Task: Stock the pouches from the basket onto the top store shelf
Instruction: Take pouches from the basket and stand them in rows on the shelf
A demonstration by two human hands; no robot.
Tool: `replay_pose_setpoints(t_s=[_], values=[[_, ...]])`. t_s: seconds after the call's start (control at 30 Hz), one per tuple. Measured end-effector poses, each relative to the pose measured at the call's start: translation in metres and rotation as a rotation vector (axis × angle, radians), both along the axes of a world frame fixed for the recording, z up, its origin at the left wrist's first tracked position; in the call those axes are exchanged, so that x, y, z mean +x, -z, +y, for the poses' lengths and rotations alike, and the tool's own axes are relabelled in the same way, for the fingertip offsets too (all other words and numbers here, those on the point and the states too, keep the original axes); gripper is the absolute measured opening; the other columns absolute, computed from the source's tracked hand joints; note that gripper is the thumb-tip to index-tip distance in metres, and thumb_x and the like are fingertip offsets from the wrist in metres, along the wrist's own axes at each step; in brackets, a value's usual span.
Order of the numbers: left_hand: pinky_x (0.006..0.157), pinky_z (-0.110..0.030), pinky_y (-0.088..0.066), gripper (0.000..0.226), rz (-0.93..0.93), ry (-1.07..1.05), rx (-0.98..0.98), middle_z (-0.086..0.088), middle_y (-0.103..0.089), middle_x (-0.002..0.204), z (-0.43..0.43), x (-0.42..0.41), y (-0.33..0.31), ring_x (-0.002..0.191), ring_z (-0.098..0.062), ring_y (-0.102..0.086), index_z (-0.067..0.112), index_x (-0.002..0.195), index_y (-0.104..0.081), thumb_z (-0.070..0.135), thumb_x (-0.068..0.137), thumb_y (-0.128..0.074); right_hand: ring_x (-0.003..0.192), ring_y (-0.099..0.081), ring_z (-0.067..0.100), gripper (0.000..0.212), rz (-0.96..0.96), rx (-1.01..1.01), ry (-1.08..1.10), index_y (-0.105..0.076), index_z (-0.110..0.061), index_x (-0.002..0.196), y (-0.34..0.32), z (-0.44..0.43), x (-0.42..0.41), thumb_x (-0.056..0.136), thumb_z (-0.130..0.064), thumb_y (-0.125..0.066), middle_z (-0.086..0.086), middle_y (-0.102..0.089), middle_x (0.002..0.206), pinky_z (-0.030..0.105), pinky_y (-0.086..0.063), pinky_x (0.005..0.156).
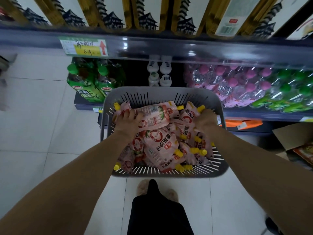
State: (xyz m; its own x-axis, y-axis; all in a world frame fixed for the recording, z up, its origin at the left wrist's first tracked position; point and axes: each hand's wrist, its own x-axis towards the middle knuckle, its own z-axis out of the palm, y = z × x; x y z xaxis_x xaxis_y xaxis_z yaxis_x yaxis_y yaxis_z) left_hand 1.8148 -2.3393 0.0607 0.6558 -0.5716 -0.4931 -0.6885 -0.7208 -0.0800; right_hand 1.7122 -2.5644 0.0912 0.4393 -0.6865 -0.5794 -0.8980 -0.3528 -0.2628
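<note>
A grey slotted basket (159,93) stands on the floor in front of the shelving, filled with several pink pouches (160,146) with yellow caps. My left hand (127,121) is down in the basket's far left part, its fingers closed on a pink pouch (155,116) lying on top of the pile. My right hand (205,121) is in the far right part, closed on another pouch (188,116) near its yellow cap. A shelf edge (186,48) with a price label runs above the basket.
Tall gold-and-white boxes (111,14) stand on the shelf above. Lower shelves hold green tea bottles (88,82), white bottles (160,73) and packs of pink-capped water (237,85). A cardboard box (294,138) sits at the right. My feet (157,189) stand behind the basket.
</note>
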Motion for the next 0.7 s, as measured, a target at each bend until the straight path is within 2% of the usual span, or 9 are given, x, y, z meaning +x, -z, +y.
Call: replay_pose_setpoints(t_s=[0.03, 0.07, 0.1, 0.17, 0.33, 0.43, 0.6, 0.7], values=[[0.106, -0.046, -0.032, 0.080, -0.017, 0.014, -0.001, -0.017, -0.027, 0.143, 0.002, 0.001, 0.002, 0.133, -0.037, -0.027, 0.016, 0.143, -0.018, 0.013, 0.076, -0.063, 0.099, -0.064, 0.036, 0.007, 0.010, -0.008, -0.012, -0.053, 0.000, 0.080, 0.000, 0.002, 0.000, 0.086, 0.000, -0.057, 0.025, -0.066, 0.104, 0.028, -0.046, 0.065], [0.106, -0.047, -0.032, 0.081, -0.034, 0.025, -0.001, -0.017, -0.026, 0.143, 0.003, 0.001, 0.005, 0.134, -0.038, -0.027, 0.016, 0.143, -0.018, 0.013, 0.075, -0.064, 0.104, -0.063, 0.037, 0.008, 0.014, -0.022, -0.014, -0.057, 0.003, 0.095, 0.002, 0.003, 0.000, 0.087, -0.001, -0.056, 0.026, -0.064, 0.110, 0.031, -0.046, 0.069], [0.105, -0.048, -0.034, 0.082, -0.047, 0.032, 0.000, -0.018, -0.026, 0.143, 0.003, 0.002, 0.007, 0.133, -0.040, -0.026, 0.016, 0.143, -0.018, 0.012, 0.075, -0.064, 0.108, -0.061, 0.037, 0.018, 0.017, -0.044, -0.022, -0.057, 0.006, 0.106, 0.004, 0.005, 0.001, 0.089, -0.002, -0.054, 0.026, -0.063, 0.113, 0.033, -0.047, 0.072], [0.102, -0.051, -0.037, 0.078, -0.060, 0.043, 0.007, -0.020, -0.025, 0.142, 0.001, 0.000, 0.009, 0.132, -0.042, -0.027, 0.014, 0.142, -0.018, 0.011, 0.077, -0.062, 0.111, -0.059, 0.039, 0.026, 0.030, -0.074, -0.040, -0.055, 0.007, 0.114, 0.005, 0.006, 0.001, 0.091, -0.003, -0.050, 0.027, -0.061, 0.118, 0.037, -0.050, 0.080], [0.099, -0.051, -0.040, 0.064, -0.053, 0.056, -0.028, -0.022, -0.032, 0.140, 0.003, 0.001, 0.007, 0.128, -0.044, -0.033, 0.009, 0.140, -0.024, 0.012, 0.084, -0.054, 0.109, -0.061, 0.036, 0.027, 0.104, -0.194, -0.171, -0.061, 0.004, 0.112, 0.001, 0.006, 0.001, 0.088, 0.002, -0.048, 0.022, -0.064, 0.115, 0.037, -0.051, 0.076], [0.100, -0.049, -0.036, 0.056, -0.022, 0.076, -0.032, -0.020, -0.038, 0.138, 0.005, 0.005, -0.001, 0.126, -0.042, -0.038, 0.009, 0.137, -0.032, 0.013, 0.084, -0.053, 0.108, -0.061, 0.035, 0.030, 0.077, -0.209, -0.196, -0.063, -0.001, 0.112, -0.002, 0.006, -0.001, 0.087, 0.004, -0.048, 0.020, -0.065, 0.113, 0.035, -0.049, 0.072], [0.103, -0.046, -0.036, 0.050, 0.028, 0.026, -0.102, -0.011, -0.044, 0.137, -0.005, 0.009, -0.027, 0.131, -0.034, -0.034, 0.011, 0.134, -0.043, 0.002, 0.085, -0.050, 0.102, -0.063, 0.036, 0.030, -0.186, -0.099, 0.031, -0.064, -0.004, 0.115, -0.019, 0.012, -0.004, 0.092, 0.001, -0.045, 0.022, -0.066, 0.111, 0.029, -0.044, 0.072], [0.096, -0.040, -0.046, 0.034, 0.032, 0.002, -0.255, -0.008, -0.059, 0.118, -0.018, 0.013, -0.040, 0.117, -0.028, -0.046, 0.016, 0.114, -0.060, 0.002, 0.084, -0.052, 0.099, -0.062, 0.034, 0.024, -0.282, -0.036, 0.045, -0.063, -0.001, 0.111, -0.038, 0.015, -0.005, 0.095, -0.004, -0.045, 0.022, -0.066, 0.108, 0.027, -0.040, 0.070]])
